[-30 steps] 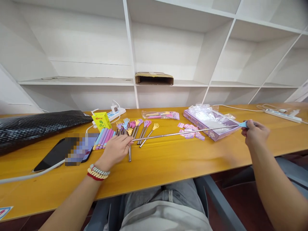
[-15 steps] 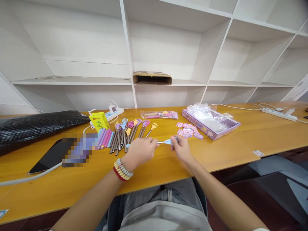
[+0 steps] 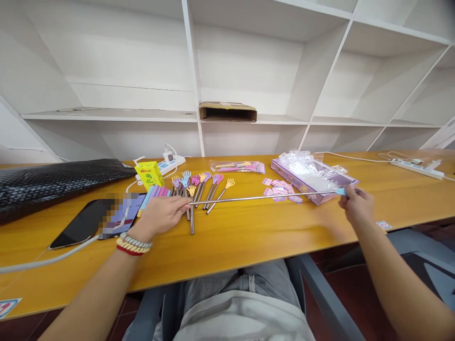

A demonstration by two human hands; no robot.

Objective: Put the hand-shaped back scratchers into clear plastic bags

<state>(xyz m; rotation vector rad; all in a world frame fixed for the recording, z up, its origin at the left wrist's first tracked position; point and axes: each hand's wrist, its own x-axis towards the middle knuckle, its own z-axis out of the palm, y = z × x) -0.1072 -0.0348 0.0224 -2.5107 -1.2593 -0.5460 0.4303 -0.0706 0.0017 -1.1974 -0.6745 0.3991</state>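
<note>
I'm watching the left hand [image 3: 161, 215] and right hand [image 3: 359, 206] gripping opposite ends of a blue-headed scratcher [image 3: 249, 198], rod drawn out between the surface [image 3: 249, 237]'s front and back edges; other scratchers [image 3: 230, 183] are lying short, not drawn out.

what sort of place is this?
Probably an office or small workroom: a long wood-toned desk with white cubby shelving behind it, and a power strip toward its back right. The view can't settle which.
</note>
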